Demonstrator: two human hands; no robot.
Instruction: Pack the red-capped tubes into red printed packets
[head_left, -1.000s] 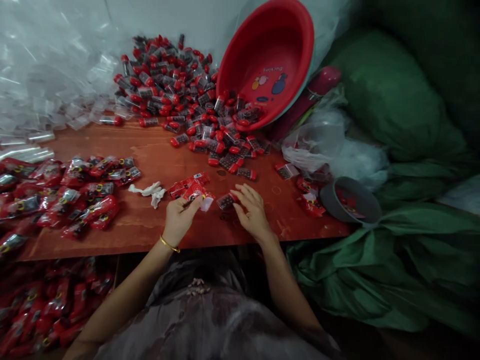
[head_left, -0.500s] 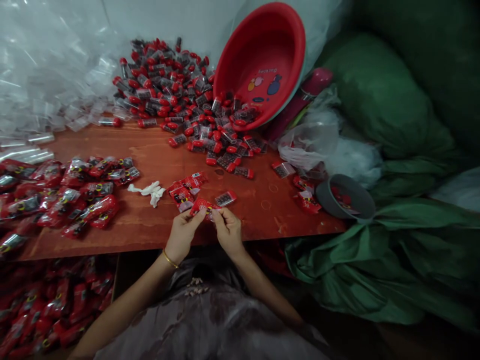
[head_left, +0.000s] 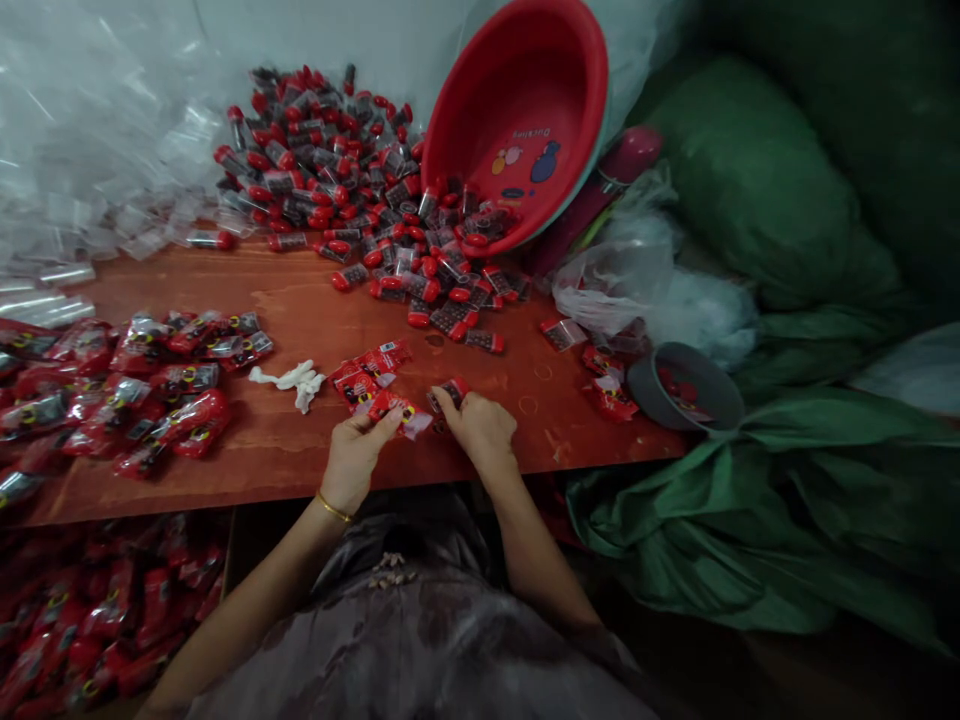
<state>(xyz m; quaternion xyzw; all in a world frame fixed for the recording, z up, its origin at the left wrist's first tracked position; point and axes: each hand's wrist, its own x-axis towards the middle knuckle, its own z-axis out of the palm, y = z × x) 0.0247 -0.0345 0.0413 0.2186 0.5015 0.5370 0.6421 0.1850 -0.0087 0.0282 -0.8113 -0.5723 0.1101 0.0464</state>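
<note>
- Pinching a red wrapper (head_left: 394, 406) between thumb and fingers, the left hand (head_left: 354, 460) sits just left of the frame's lower centre, a gold bracelet (head_left: 334, 508) at its wrist.
- The right hand (head_left: 484, 432), apart from the left and a little right of centre, has thumb and fingers closed on a small clear container (head_left: 450, 391) with a red end; whether it is lifted off the table (head_left: 315, 305) I cannot tell.
- Flat red wrappers (head_left: 366, 372) lie just above the left hand, at mid-frame.
- To their left rests a crumpled white scrap (head_left: 294, 380).
- Filled red packets (head_left: 176, 380) are heaped at the left of the frame.
- A large pile of containers (head_left: 322, 150) fills the upper centre, spilling into the tilted red basin (head_left: 525, 85).
- At centre right stands a grey bowl (head_left: 643, 398) with red pieces inside.
</note>
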